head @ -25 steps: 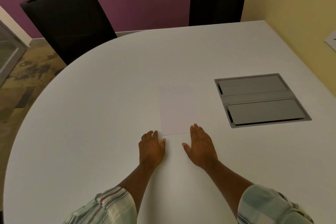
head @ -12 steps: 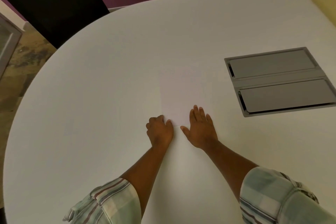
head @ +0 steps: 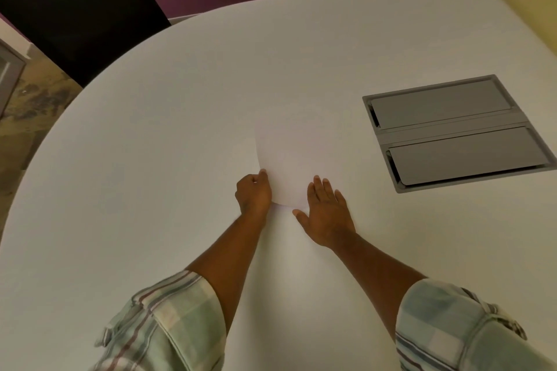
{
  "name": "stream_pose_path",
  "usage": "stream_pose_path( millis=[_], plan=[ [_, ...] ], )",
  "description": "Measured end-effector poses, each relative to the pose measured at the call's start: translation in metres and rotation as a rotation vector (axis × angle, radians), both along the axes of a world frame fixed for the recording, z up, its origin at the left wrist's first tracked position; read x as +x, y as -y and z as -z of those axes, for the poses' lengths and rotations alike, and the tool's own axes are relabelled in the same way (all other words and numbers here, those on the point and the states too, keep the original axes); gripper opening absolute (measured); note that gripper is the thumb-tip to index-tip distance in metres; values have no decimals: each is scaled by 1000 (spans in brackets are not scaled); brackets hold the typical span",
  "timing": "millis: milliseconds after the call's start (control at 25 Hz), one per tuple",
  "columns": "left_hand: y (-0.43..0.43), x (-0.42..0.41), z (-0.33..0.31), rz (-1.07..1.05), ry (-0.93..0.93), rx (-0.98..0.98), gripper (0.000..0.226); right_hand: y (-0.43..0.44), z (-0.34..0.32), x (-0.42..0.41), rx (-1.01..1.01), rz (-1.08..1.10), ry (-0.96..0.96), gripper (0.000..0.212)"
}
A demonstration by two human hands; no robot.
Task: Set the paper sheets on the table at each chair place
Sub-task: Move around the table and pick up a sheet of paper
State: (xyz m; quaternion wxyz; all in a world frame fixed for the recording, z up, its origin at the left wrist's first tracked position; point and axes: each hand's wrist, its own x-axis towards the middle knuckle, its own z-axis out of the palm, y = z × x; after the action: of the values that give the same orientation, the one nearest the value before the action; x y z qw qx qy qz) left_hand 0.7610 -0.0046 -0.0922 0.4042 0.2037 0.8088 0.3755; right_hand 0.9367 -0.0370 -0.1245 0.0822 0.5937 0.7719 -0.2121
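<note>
Paper sheet [head: 289, 159] lay on the white table [head: 150, 159], left of the grey cable hatch [head: 452, 129], its near left corner curling up. My left hand [head: 253, 194] was curled, pinching that corner; my right hand [head: 327, 214] lay flat and open, gripping nothing, fingertips on the near edge. Step looked like separating one sheet; next, lift it clear and carry it to a chair [head: 75, 9] place.
</note>
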Motion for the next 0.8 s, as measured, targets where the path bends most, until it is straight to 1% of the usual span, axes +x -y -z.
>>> stream_pose_path(
  millis=[80,280,360,440,560,640,720,800],
  plan=[
    [-20,-7,-4,32,11,-6,32,-1,1,1,-6,2,-8,83],
    [-51,-17,-13,186,-19,-17,22,-1,3,4,17,9,-40,73],
    [-52,-17,-16,193,22,7,25,-2,0,6,37,36,-98,70],
    [-48,-16,-21,170,79,51,28,-5,-8,10,125,102,-202,66],
    [-32,-15,-34,161,138,118,26,-13,-28,22,259,312,-458,61],
    [-14,-12,-45,170,176,142,24,-20,-42,34,264,514,-619,61],
    [8,-6,-56,170,213,157,25,-26,-52,50,207,690,-731,59],
    [33,4,-66,174,260,163,25,-24,-63,69,81,853,-835,50]
  ],
)
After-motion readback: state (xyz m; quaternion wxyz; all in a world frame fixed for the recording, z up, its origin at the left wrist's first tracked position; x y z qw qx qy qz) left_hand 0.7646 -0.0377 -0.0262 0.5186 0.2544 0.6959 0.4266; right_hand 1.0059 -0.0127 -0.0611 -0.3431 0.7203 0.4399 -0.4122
